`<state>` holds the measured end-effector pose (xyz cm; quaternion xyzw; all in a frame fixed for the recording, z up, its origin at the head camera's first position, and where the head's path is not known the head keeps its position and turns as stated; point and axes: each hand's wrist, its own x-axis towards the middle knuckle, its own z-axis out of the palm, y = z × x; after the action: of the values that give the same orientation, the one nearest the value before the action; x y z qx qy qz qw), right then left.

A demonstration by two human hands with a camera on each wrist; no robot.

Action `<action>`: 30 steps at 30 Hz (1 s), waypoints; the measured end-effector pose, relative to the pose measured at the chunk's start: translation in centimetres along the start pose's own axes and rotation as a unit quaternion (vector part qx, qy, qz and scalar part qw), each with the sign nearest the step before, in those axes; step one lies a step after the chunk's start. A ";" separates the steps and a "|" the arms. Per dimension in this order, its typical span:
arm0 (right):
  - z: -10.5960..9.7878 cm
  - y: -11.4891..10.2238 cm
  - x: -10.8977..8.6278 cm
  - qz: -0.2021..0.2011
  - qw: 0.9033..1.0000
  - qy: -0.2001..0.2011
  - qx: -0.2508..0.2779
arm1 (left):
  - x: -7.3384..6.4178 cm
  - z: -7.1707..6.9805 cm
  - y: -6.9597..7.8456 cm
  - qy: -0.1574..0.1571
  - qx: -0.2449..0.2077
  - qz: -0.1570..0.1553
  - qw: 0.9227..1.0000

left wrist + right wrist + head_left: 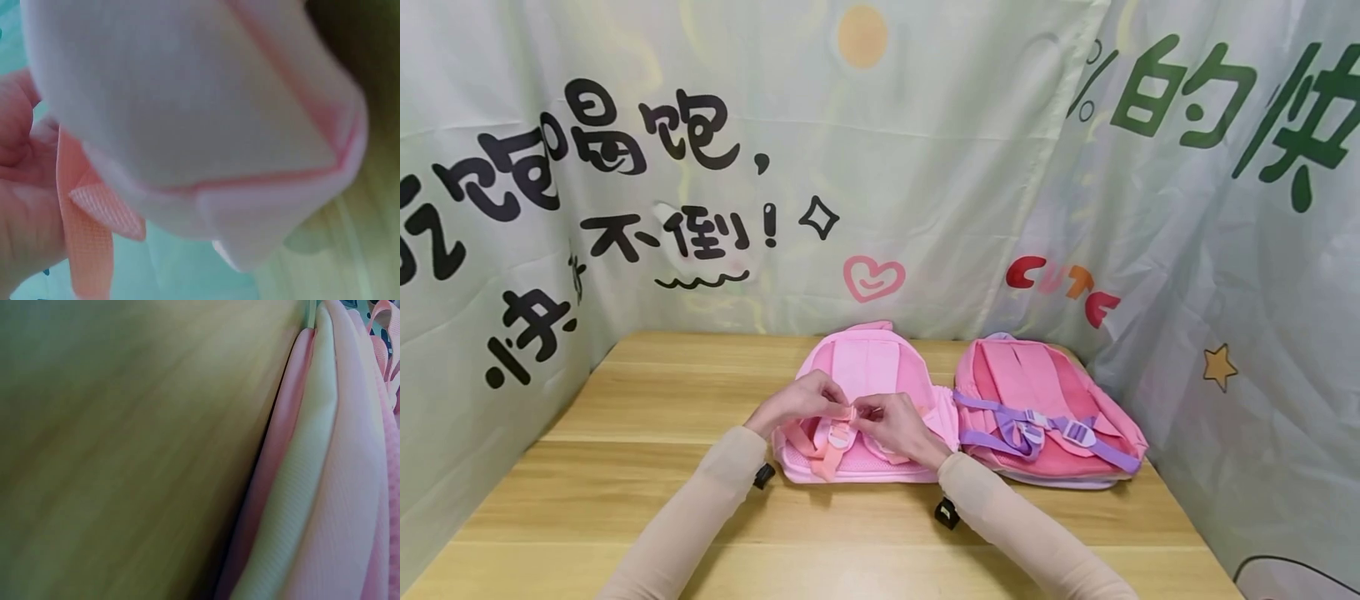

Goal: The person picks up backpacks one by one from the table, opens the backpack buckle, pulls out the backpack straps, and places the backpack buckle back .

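A light pink backpack (867, 360) lies on the table with its strap side up. Over its lower half, my left hand (801, 397) and my right hand (897, 423) meet fingertip to fingertip. Both pinch a small peach strap (848, 414) between thumb and fingers. Just below hangs a peach strap adjuster (838, 435) with webbing through it. In the left wrist view, peach webbing (87, 219) hangs beside the left palm (31, 212), and pink padded fabric (187, 100) fills the middle. The right wrist view shows the backpack's side (340, 469) but no hand.
Right of it lies a darker pink backpack (1022, 375) with purple straps (1000, 437) and a pale buckle, close beside the first. Both rest on a wooden table (685, 400). Printed fabric curtains (925, 167) stand behind and at both sides.
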<state>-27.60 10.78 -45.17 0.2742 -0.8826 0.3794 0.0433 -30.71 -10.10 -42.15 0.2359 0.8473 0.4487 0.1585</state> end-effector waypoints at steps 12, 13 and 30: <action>0.0 -0.1 0.0 -0.003 1.000 -0.002 0.002 | 0.0 0.2 0.4 -0.013 0.008 0.000 1.000; 0.1 -0.1 0.0 -0.004 1.000 -0.003 0.002 | 0.0 0.2 0.5 -0.016 0.007 0.001 1.000; 0.1 0.1 -0.1 -0.005 1.000 0.002 0.000 | 0.0 -0.4 -0.3 -0.011 -0.002 0.023 1.000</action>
<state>-27.52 10.82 -45.29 0.2782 -0.8811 0.3796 0.0468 -30.99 -10.58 -42.19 0.2598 0.8391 0.4512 0.1576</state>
